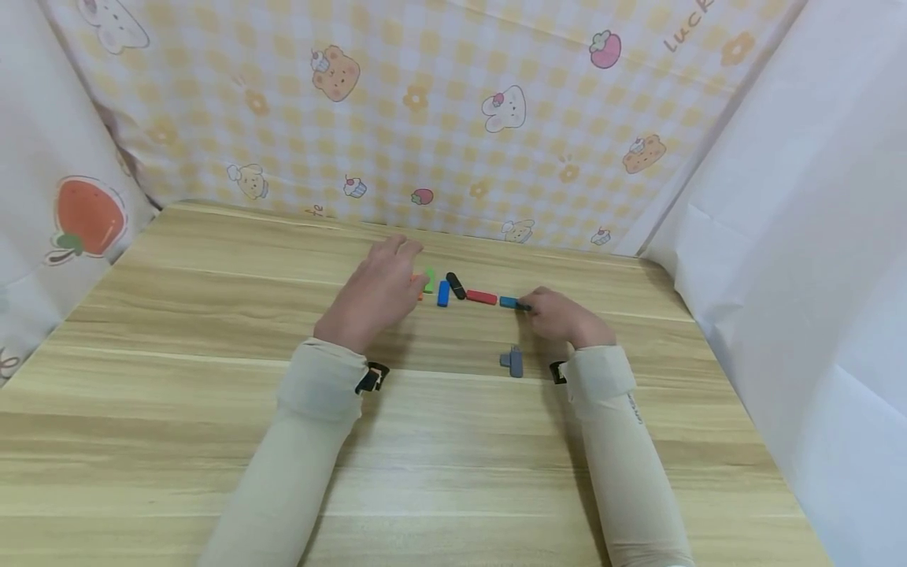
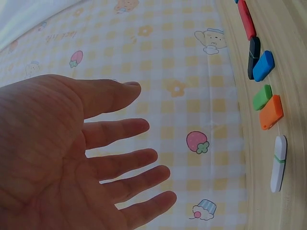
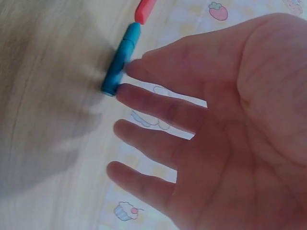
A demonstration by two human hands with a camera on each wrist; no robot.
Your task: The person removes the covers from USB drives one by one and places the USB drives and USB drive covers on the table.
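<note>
My right hand (image 1: pixel 556 315) pinches the right end of a blue-teal USB stick (image 3: pixel 122 60) between thumb and index fingertip; the stick lies low at the tabletop. The other right fingers reach out loosely. My left hand (image 1: pixel 379 291) hovers over the left end of the row, its fingers spread and relaxed with nothing in them. Beside it are an orange USB stick (image 2: pixel 272 112), a green one (image 2: pixel 262 97) and a blue one (image 1: pixel 442 293). A black stick (image 1: pixel 456 286) and a red one (image 1: pixel 482 297) follow rightward. A white stick (image 2: pixel 278 164) is hidden in the head view.
A grey USB stick (image 1: pixel 516 362) with a side piece lies nearer, between the forearms. The wood-grain table (image 1: pixel 439 472) ends at a checked cloth (image 1: pixel 425 118) behind the row. White cloth (image 1: pixel 815 236) hangs at the right side.
</note>
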